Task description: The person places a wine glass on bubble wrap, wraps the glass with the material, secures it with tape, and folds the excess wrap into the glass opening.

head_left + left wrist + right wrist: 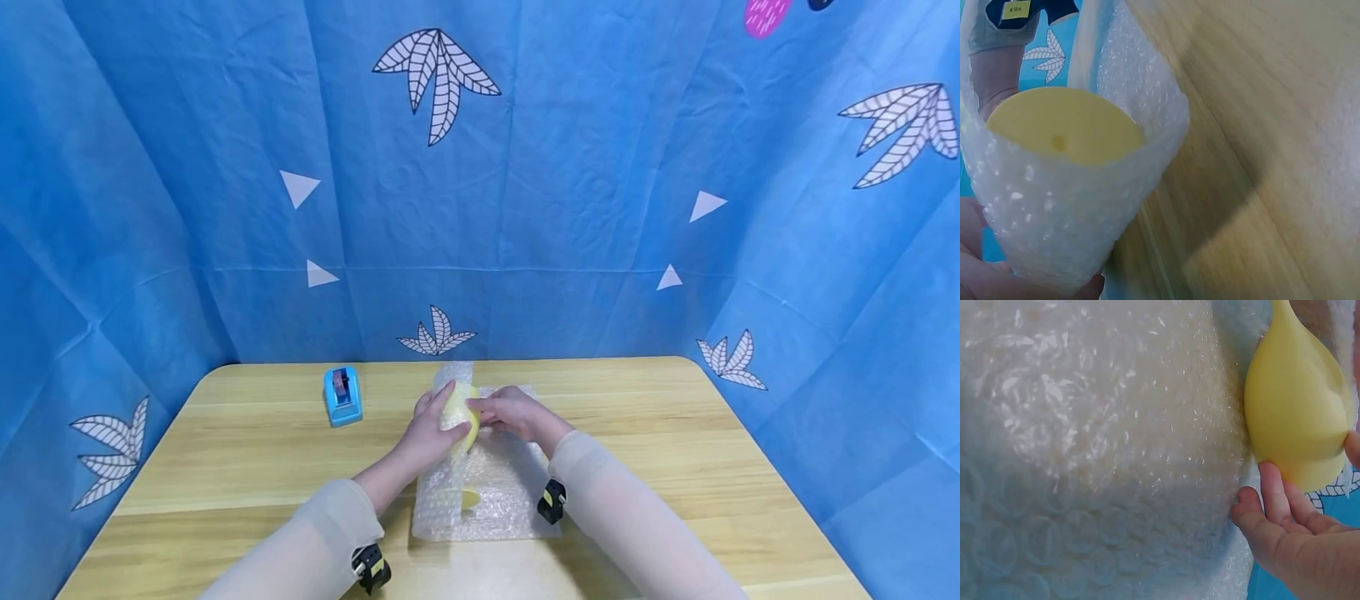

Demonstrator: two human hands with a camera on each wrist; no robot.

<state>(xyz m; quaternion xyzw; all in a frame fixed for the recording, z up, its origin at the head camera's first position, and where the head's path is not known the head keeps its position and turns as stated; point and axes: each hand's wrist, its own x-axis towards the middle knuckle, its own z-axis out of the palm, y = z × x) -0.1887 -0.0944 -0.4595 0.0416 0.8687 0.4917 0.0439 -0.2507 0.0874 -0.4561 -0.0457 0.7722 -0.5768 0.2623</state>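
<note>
The grip of the left hand [429, 429] is curled round the bubble wrap [510, 492] and the bowl [475, 426] of the yellow goblet [1297, 406] beneath it, while the bowl's far right edge is pinched by the right hand [519, 413]. The goblet is laid along the left part of the bubble wrap on the tabletop [637, 417], bowl far and foot [1066, 122] near, with the left flap [442, 500] partly folded over it. For a snug wrap, the flap should probably be drawn taut and the 2 ends rolled rightward together, so that the slender stem [1282, 312] is not strained.
</note>
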